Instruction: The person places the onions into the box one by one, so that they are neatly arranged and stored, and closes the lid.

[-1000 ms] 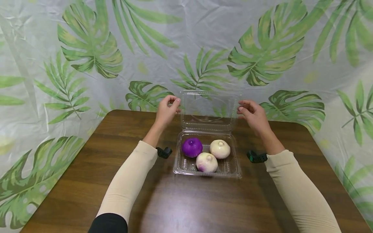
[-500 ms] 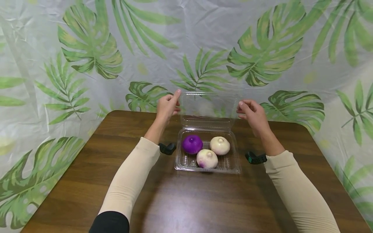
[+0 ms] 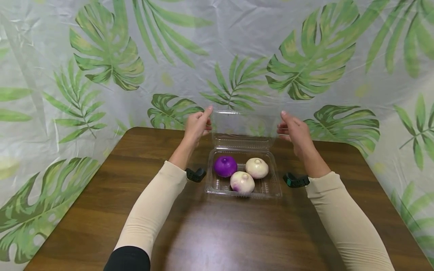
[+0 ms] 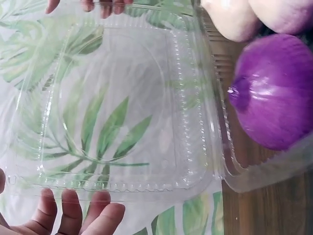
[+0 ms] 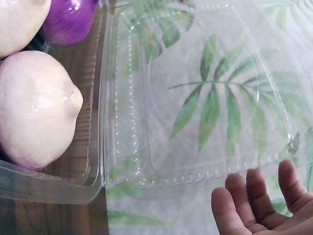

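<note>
A clear plastic clamshell container (image 3: 268, 190) sits on the table with its hinged lid (image 3: 243, 130) standing up at the back. Inside its base lie a purple turnip-shaped vegetable (image 3: 225, 166) and two whitish ones (image 3: 257, 168) tinged with purple, each with a short nub. At the lid's left edge, my left hand (image 3: 196, 126) has its thumb pointing up; in the left wrist view its fingertips (image 4: 100, 197) meet the clear side rim. My right hand (image 3: 295, 131) is at the opposite edge with fingers spread, and the right wrist view shows fingertips (image 5: 234, 182) right at the rim.
The dark wooden table (image 3: 217, 233) extends around the container. Close behind its far edge hangs a pale leaf-print cloth (image 3: 244, 45). Dark wrist-worn devices (image 3: 196, 175) point in from both sides beside the container.
The container has slid slightly away from me, and its raised lid stands a little lower in view. My left thumb has straightened upward, then my right hand's thumb and fingers have spread.
</note>
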The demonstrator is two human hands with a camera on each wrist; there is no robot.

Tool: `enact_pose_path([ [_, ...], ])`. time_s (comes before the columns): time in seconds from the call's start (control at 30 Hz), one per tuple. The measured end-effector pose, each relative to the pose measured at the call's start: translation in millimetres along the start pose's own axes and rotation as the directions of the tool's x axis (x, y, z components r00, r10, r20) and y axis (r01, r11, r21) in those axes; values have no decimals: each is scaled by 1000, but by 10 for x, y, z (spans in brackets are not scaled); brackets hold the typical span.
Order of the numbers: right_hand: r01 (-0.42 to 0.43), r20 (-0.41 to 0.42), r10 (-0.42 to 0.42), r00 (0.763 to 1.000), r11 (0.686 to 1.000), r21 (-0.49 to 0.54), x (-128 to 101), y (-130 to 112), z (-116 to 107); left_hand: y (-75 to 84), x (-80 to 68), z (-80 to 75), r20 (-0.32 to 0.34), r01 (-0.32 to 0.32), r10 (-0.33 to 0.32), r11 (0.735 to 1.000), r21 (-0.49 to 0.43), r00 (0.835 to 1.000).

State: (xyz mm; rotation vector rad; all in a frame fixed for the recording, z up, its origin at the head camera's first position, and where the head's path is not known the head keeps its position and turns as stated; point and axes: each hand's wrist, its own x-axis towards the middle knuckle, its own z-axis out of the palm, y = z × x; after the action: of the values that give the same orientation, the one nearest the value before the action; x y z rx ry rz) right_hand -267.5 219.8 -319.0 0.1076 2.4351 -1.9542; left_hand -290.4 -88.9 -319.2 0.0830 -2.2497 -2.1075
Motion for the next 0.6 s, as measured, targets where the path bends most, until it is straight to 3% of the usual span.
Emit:
enact_pose_path([
  [0.6,-3,50,8,999,995,-101,-110,29,-84,-101,-168,-84,130,-139,124,984,115,984],
])
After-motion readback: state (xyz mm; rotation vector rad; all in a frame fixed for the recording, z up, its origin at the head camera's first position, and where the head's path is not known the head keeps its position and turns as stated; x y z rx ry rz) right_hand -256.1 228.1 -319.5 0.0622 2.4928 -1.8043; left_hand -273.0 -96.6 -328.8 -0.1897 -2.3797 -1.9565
